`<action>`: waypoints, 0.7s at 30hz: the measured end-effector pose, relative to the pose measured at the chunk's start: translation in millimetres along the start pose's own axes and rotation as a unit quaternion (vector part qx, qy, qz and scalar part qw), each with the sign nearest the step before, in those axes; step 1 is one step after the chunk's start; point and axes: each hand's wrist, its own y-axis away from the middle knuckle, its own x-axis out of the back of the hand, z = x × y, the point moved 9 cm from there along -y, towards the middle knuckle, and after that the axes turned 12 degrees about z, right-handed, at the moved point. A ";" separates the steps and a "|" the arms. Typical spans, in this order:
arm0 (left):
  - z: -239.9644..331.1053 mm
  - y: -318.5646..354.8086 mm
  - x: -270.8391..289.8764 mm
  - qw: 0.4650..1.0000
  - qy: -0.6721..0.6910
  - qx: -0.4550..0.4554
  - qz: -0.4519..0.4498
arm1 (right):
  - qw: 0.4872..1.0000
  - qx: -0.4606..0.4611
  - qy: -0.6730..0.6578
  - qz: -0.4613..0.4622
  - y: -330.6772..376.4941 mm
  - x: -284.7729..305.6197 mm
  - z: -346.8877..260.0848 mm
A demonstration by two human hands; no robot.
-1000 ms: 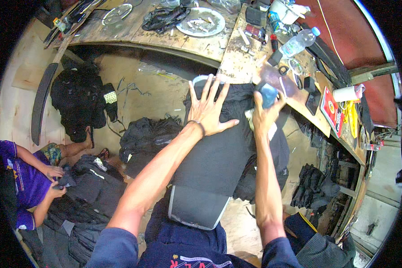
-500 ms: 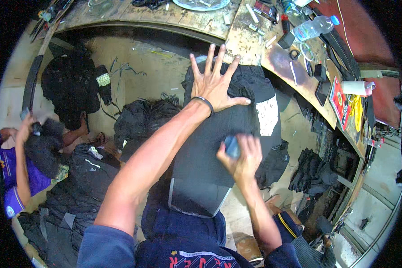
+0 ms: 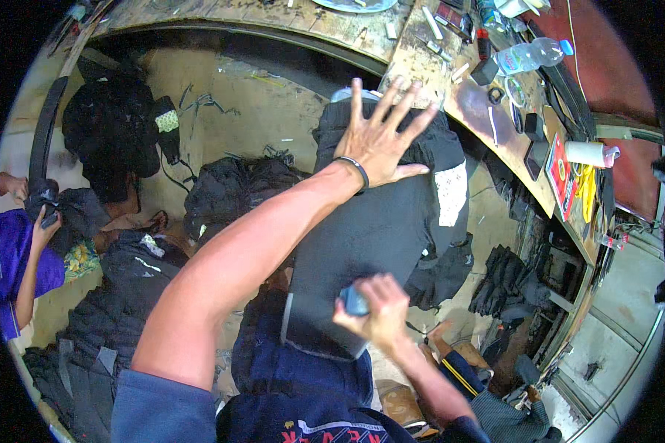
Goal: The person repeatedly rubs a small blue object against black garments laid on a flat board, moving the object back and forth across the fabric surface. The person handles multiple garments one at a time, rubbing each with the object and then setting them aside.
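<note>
A black garment [image 3: 347, 229] lies stretched along a long flat board whose dark, pale-edged near end [image 3: 324, 340] rests at my lap. Near its far end my left hand [image 3: 380, 148] is flat on the cloth, fingers spread, with a dark band at the wrist. My right hand [image 3: 383, 310] is closed round a small blue block [image 3: 353, 301] at the near part of the garment. Its underside is hidden, and I cannot tell its exact kind. A white patterned patch [image 3: 449, 195] shows on the garment's right side.
A wooden workbench [image 3: 332, 33] curves round the far side and right, bearing a plastic bottle [image 3: 532, 55], a white roll [image 3: 590, 153] and small tools. Black garments [image 3: 118, 317] are heaped left. Another person in a purple shirt [image 3: 26, 251] handles black cloth at far left.
My right hand has slid with the blue block toward me and left along the garment. My left hand stays spread on the cloth. The other person's hands have moved over the black cloth.
</note>
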 end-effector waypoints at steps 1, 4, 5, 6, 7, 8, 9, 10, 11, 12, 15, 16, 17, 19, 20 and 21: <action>4.3 -0.2 3.2 0.999 0.024 -0.018 0.020 | 0.998 0.008 0.039 0.051 -17.1 6.6 0.0; 9.9 0.6 -8.2 0.997 -0.016 -0.074 -0.032 | 0.986 -0.002 0.119 0.116 -22.3 2.0 -3.1; 14.7 2.2 -7.8 0.995 -0.013 -0.091 -0.033 | 0.990 0.021 0.083 0.108 -16.1 -4.4 -10.6; 12.9 0.5 -9.5 0.995 0.021 -0.088 -0.042 | 0.994 0.033 0.058 0.086 -6.2 -8.1 -20.8; 15.3 0.4 -4.0 0.995 0.031 -0.090 -0.010 | 0.998 0.034 0.031 0.052 -6.3 -10.8 -29.8; 14.6 -0.4 -6.2 0.994 0.029 -0.100 -0.019 | 0.999 0.041 0.012 0.025 -11.8 -14.5 -36.8; 15.7 -0.2 -2.2 0.995 0.020 -0.095 0.003 | 0.999 0.034 0.013 0.019 -20.5 -12.9 -35.6; 13.1 -1.9 -2.0 0.996 0.028 -0.088 0.006 | 0.999 0.035 -0.005 0.041 -34.8 -8.0 -37.5; 13.0 -0.5 -1.6 0.997 0.022 -0.075 0.008 | 0.996 0.015 0.036 0.078 -46.8 -5.2 -31.2; 13.3 0.0 -5.4 0.996 -0.007 -0.086 -0.009 | 0.990 0.025 0.066 0.119 -48.2 -9.2 -31.5; 18.5 2.5 -5.1 0.995 0.007 -0.102 0.001 | 0.995 0.062 0.043 0.063 -16.5 -27.8 -44.7; 21.0 3.7 -9.7 0.992 0.062 -0.105 -0.025 | 0.998 0.057 0.017 0.026 -13.0 -34.3 -44.2; 21.9 3.5 -11.0 0.991 0.063 -0.118 -0.027 | 0.999 0.024 0.020 -0.027 -13.6 -45.1 -35.6; 21.6 -0.5 -8.7 0.990 0.055 -0.131 -0.003 | 0.999 0.005 0.045 0.007 -25.5 -43.6 -29.2; 21.0 -1.4 -12.1 0.991 0.034 -0.130 -0.017 | 0.994 -0.012 0.091 0.055 -36.9 -34.8 -24.8; 17.2 -3.5 -17.8 0.991 0.062 -0.108 -0.049 | 0.993 0.021 0.115 0.025 -39.7 -40.4 -33.0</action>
